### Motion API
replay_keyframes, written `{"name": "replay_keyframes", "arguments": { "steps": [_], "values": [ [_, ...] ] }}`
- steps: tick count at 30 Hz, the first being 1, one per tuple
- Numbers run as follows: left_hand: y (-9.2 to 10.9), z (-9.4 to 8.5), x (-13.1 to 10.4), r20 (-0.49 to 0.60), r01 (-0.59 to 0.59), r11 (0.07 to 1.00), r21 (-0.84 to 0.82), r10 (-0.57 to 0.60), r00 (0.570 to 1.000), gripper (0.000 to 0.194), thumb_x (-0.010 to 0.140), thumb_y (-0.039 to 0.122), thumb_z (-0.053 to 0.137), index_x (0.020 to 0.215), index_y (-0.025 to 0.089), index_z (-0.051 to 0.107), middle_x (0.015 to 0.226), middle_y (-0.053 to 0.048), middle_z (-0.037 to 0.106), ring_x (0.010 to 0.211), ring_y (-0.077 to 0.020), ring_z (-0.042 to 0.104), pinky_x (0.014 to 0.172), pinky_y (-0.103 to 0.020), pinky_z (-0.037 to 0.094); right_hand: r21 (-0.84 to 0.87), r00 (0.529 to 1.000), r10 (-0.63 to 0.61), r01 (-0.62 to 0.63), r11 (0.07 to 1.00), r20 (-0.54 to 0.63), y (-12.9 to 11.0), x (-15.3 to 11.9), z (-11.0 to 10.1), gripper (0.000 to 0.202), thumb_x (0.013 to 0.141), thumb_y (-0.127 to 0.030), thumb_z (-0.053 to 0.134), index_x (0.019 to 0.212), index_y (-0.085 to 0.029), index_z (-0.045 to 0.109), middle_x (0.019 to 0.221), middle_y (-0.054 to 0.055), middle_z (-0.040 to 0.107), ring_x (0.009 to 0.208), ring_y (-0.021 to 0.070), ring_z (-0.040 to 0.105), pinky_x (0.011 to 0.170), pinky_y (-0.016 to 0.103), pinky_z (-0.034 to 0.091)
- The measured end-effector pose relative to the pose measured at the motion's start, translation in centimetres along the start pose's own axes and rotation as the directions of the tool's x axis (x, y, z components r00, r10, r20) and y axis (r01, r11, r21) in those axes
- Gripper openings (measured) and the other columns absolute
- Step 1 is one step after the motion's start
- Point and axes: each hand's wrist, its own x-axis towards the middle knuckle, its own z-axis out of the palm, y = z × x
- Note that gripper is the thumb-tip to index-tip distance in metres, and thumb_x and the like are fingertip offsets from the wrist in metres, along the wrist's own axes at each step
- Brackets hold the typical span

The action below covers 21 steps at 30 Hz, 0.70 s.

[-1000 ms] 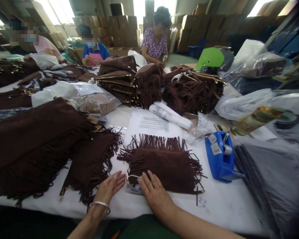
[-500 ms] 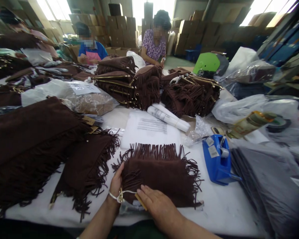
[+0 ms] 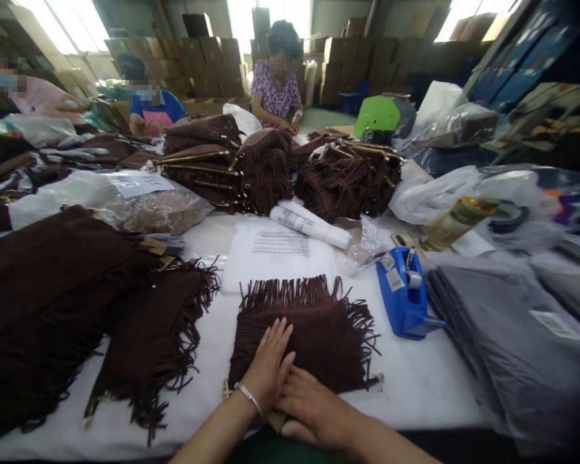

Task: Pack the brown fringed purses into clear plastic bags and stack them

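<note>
A dark brown fringed bag [image 3: 319, 348] lies on the white-covered table, its long fringe spread along the far and right sides. My left hand [image 3: 268, 367] rests flat on the bag's left half with fingers stretched out, and a bracelet circles the wrist. Touching it, my right hand [image 3: 314, 406] is at the bag's near edge, fingers on top and thumb below. A tan tag [image 3: 275, 422] shows partly beside the right thumb. Part of that near edge is hidden by my hands.
More brown fringed bags [image 3: 149, 328] lie at left. Behind are white printed sheets [image 3: 280, 248] and stacked bags [image 3: 265, 167]. To the right stand a blue tape dispenser [image 3: 403, 296] and grey plastic-wrapped packs [image 3: 502, 335]. Several people work across the table.
My left hand has left the bag's left edge and moved onto its top, fingers now flat beside my right hand. The white cord loop is no longer visible. The view has shifted slightly right.
</note>
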Motion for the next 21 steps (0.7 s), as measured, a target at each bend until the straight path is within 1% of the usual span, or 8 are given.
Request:
{"name": "replay_keyframes", "arguments": {
  "steps": [3, 5, 8, 10, 12, 16, 18, 21],
  "values": [
    [1.5, -0.6, 1.0, 0.055, -0.152, 0.988, 0.005, 0.152, 0.987, 0.062, 0.090, 0.021, 0.043, 0.145, 0.018, 0.015, 0.150, -0.014, 0.022, 0.140, -0.0234, 0.014, 0.109, -0.048, 0.030, 0.230, 0.944, 0.172, -0.107, 0.967, -0.281, -0.5, -4.3, -0.7, 0.033, 0.096, -0.033, 0.036, 0.120, -0.022, 0.056, 0.119, 0.008, 0.062, 0.115, 0.0177, 0.053, 0.102, 0.036, 0.037],
    [2.7, -0.9, 2.0, 0.137, -0.264, 0.964, 0.011, 0.260, 0.956, 0.075, 0.083, 0.023, 0.055, 0.145, 0.017, 0.015, 0.151, -0.014, 0.018, 0.140, -0.0268, 0.012, 0.110, -0.050, 0.028, 0.449, 0.798, 0.425, -0.221, 0.866, -0.428, -0.5, -7.3, -0.2, 0.034, 0.096, -0.037, 0.035, 0.109, -0.021, 0.062, 0.105, 0.008, 0.067, 0.101, 0.0193, 0.060, 0.091, 0.035, 0.046],
    [4.9, -0.3, 3.5, 0.256, -0.397, 0.915, 0.076, 0.367, 0.895, 0.082, 0.072, 0.017, 0.058, 0.145, 0.016, 0.021, 0.152, -0.012, 0.016, 0.139, -0.0323, 0.008, 0.110, -0.055, 0.022, 0.723, 0.513, 0.744, -0.299, 0.623, -0.429, -0.3, -10.5, 1.2, 0.038, 0.095, -0.043, 0.036, 0.100, -0.018, 0.065, 0.087, 0.008, 0.068, 0.083, 0.0208, 0.064, 0.079, 0.035, 0.050],
    [6.3, 0.7, 4.0, 0.280, -0.459, 0.874, 0.160, 0.406, 0.870, 0.078, 0.069, 0.008, 0.051, 0.142, 0.016, 0.028, 0.151, -0.011, 0.019, 0.139, -0.0347, 0.011, 0.109, -0.060, 0.021, 0.817, 0.427, 0.821, -0.262, 0.514, -0.380, 0.0, -11.5, 1.8, 0.039, 0.093, -0.046, 0.041, 0.103, -0.016, 0.063, 0.089, 0.009, 0.068, 0.083, 0.0222, 0.065, 0.078, 0.037, 0.050],
    [7.0, 1.7, 4.3, 0.259, -0.513, 0.824, 0.241, 0.455, 0.852, 0.068, 0.072, 0.003, 0.044, 0.138, 0.013, 0.036, 0.147, -0.014, 0.030, 0.136, -0.0351, 0.022, 0.105, -0.062, 0.027, 0.862, 0.428, 0.842, -0.228, 0.452, -0.328, 0.2, -11.8, 1.8, 0.039, 0.089, -0.047, 0.048, 0.106, -0.015, 0.062, 0.098, 0.011, 0.067, 0.089, 0.0239, 0.065, 0.081, 0.039, 0.050],
    [6.6, 2.3, 4.5, 0.131, -0.594, 0.740, 0.315, 0.587, 0.799, 0.050, 0.080, 0.003, 0.039, 0.130, 0.007, 0.046, 0.135, -0.016, 0.049, 0.126, -0.0298, 0.042, 0.101, -0.049, 0.043, 0.932, 0.521, 0.841, -0.214, 0.291, -0.143, 0.6, -11.0, 1.0, 0.040, 0.083, -0.044, 0.057, 0.105, -0.010, 0.063, 0.100, 0.016, 0.067, 0.093, 0.0263, 0.065, 0.086, 0.044, 0.048],
    [6.3, 1.7, 4.4, 0.044, -0.591, 0.742, 0.316, 0.611, 0.791, 0.053, 0.080, 0.001, 0.038, 0.132, 0.007, 0.042, 0.135, -0.016, 0.048, 0.128, -0.0270, 0.041, 0.101, -0.045, 0.045, 0.977, 0.565, 0.819, -0.102, 0.185, -0.096, 1.1, -10.0, 0.8, 0.041, 0.082, -0.042, 0.058, 0.108, -0.010, 0.061, 0.105, 0.016, 0.066, 0.097, 0.0251, 0.064, 0.090, 0.044, 0.046],
    [6.3, 0.6, 4.2, -0.044, -0.576, 0.777, 0.255, 0.604, 0.795, 0.057, 0.079, 0.000, 0.036, 0.136, 0.007, 0.037, 0.136, -0.014, 0.047, 0.132, -0.0248, 0.035, 0.102, -0.044, 0.044, 0.975, 0.566, 0.796, 0.170, 0.144, -0.216, 2.4, -7.5, 0.5, 0.047, 0.086, -0.047, 0.046, 0.117, -0.014, 0.055, 0.122, 0.014, 0.058, 0.107, 0.0228, 0.059, 0.094, 0.042, 0.045]
  ]
}}
